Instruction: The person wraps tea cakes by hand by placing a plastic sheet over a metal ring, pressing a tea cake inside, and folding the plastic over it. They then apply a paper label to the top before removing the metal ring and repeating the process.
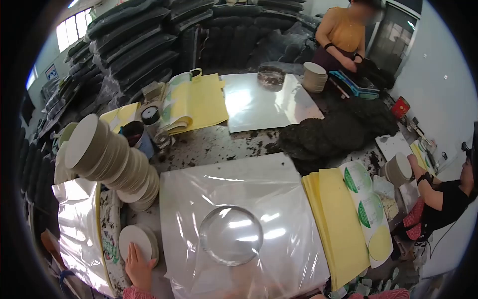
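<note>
At the lower left, my left hand [138,265] lies with its fingers stretched flat on top of a short stack of round grey-white discs [134,241]. Of my right arm, a pink knitted sleeve [383,294] shows at the bottom edge. The right hand's fingers are cut off by the frame. Between the two arms, a clear plastic sheet [184,199] covers a pale square surface. A round metal ring [203,234] shows in the middle of the sheet, apparently beneath it.
Tall leaning disc stacks [112,154] rise at the left. Yellow sheets [338,224] with green-printed labels [371,212] lie right. Beyond are a dark fibrous heap [343,127], a metal plate [269,107] and another ring [271,77]. Two people work at the back right and right.
</note>
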Tool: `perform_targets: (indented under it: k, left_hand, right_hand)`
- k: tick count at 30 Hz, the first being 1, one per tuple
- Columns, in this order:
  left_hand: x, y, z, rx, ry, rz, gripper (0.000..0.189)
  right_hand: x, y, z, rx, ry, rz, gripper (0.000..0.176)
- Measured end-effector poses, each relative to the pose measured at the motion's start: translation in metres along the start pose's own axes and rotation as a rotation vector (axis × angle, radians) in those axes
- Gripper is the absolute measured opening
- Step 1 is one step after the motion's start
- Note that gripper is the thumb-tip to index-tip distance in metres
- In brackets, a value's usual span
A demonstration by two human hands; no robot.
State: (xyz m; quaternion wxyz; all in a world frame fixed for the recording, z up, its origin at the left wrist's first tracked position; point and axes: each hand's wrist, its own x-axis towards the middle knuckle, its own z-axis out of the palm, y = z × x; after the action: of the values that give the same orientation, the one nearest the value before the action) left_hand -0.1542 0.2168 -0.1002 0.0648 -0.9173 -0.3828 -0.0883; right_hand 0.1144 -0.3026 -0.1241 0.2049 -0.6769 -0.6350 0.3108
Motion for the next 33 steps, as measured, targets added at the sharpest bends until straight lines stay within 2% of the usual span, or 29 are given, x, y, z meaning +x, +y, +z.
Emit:
perform_targets:
  k: [1, 2, 3, 4, 5, 7, 9, 10, 11, 12, 13, 14, 15, 17, 19, 20, 21, 22, 23, 24, 25, 26, 27, 29, 31, 32, 33]
  left_hand:
    - [0.001, -0.003, 0.003, 0.021, -0.026, 0.013, 0.068]
    - [-0.001, -0.005, 0.006, 0.013, -0.034, 0.029, 0.068]
    - [-0.002, -0.005, 0.005, 0.039, -0.064, 0.028, 0.066]
    - [0.0, -0.006, 0.004, 0.069, -0.088, 0.022, 0.064]
    - [0.004, -0.01, 0.004, 0.071, -0.083, 0.021, 0.064]
    - [0.007, -0.016, -0.002, 0.082, -0.113, 0.094, 0.057]
    - [0.026, 0.01, -0.03, 0.082, -0.176, 0.003, 0.052]
    - [0.032, 0.025, -0.048, 0.081, -0.242, -0.068, 0.048]
    - [0.032, 0.038, -0.059, 0.03, -0.135, -0.03, 0.046]
    - [0.033, 0.058, -0.067, -0.018, -0.024, 0.015, 0.044]
    - [0.034, 0.088, -0.078, -0.211, 0.048, -0.038, 0.04]
    - [0.04, 0.126, -0.091, -0.259, 0.242, 0.158, 0.038]
    - [0.043, 0.152, -0.091, -0.254, 0.276, 0.334, 0.035]
    - [0.046, 0.191, -0.075, -0.359, 0.129, 0.668, 0.041]
    - [0.053, 0.206, -0.048, -0.376, -0.09, 0.817, 0.05]
    - [0.058, 0.208, -0.051, -0.366, -0.091, 0.824, 0.05]
    - [0.064, 0.208, -0.055, -0.507, -0.218, 0.773, 0.058]
    - [0.068, 0.207, -0.06, -0.65, -0.354, 0.71, 0.066]
    - [0.076, 0.214, -0.062, -0.651, -0.367, 0.7, 0.066]
    - [0.093, 0.227, -0.063, -0.433, -0.334, 0.778, 0.069]
    - [0.103, 0.235, -0.06, -0.212, -0.294, 0.85, 0.072]
    - [0.104, 0.238, -0.046, -0.216, -0.291, 0.84, 0.072]
    - [0.107, 0.241, -0.023, -0.208, -0.326, 0.844, 0.075]
    - [0.097, 0.25, 0.005, -0.251, -0.393, 0.828, 0.079]
    - [0.108, 0.249, 0.012, -0.205, -0.423, 0.826, 0.078]
    - [0.11, 0.248, 0.016, -0.255, -0.558, 0.806, 0.075]
    - [0.113, 0.247, 0.018, -0.258, -0.545, 0.792, 0.075]
  right_hand:
    - [0.008, -0.02, -0.071, -0.068, 0.229, -0.19, 0.019]
    - [0.004, 0.014, -0.09, -0.256, 0.422, -0.203, 0.031]
    - [0.0, 0.049, -0.117, -0.363, 0.055, 0.138, 0.043]
    - [0.036, 0.068, -0.168, -0.356, 0.363, 0.225, 0.034]
    - [0.069, 0.094, -0.214, -0.568, 0.733, 0.082, 0.046]
    - [0.1, 0.175, -0.278, -0.758, 0.828, 0.354, 0.077]
    - [0.119, 0.243, -0.333, -0.992, 0.919, 0.582, 0.078]
    - [0.122, 0.267, -0.355, -1.05, 0.91, 0.601, 0.074]
    - [0.122, 0.29, -0.369, -1.1, 0.903, 0.627, 0.069]
    - [0.116, 0.308, -0.38, -1.043, 0.917, 0.595, 0.063]
    - [0.118, 0.318, -0.387, -0.992, 0.932, 0.562, 0.056]
    - [0.127, 0.307, -0.392, -0.929, 1.092, 0.474, 0.051]
    - [0.134, 0.283, -0.395, -0.864, 1.245, 0.386, 0.045]
    - [0.148, 0.228, -0.385, -0.827, 1.28, 0.358, 0.042]
    - [0.16, 0.184, -0.361, -0.478, 1.345, 0.137, 0.04]
    - [0.164, 0.176, -0.348, -0.468, 1.386, 0.091, 0.037]
    - [0.17, 0.166, -0.333, -0.46, 1.398, 0.097, 0.037]
    - [0.174, 0.153, -0.316, -0.087, 1.375, 0.084, 0.035]
    - [0.18, 0.139, -0.302, 0.28, 1.312, 0.066, 0.033]
    - [0.19, 0.123, -0.292, 0.286, 1.302, 0.066, 0.033]
    - [0.203, 0.107, -0.285, 0.521, 1.284, 0.04, 0.031]
    - [0.213, 0.094, -0.279, 0.752, 1.253, 0.013, 0.03]
    - [0.219, 0.086, -0.272, 0.906, 1.191, 0.049, 0.029]
    - [0.228, 0.063, -0.254, 1.174, 1.032, -0.016, 0.03]
    - [0.228, 0.047, -0.243, 1.239, 0.988, 0.034, 0.032]
    - [0.226, 0.038, -0.238, 1.182, 0.98, 0.062, 0.033]
    - [0.221, 0.034, -0.233, 1.174, 0.967, 0.05, 0.033]
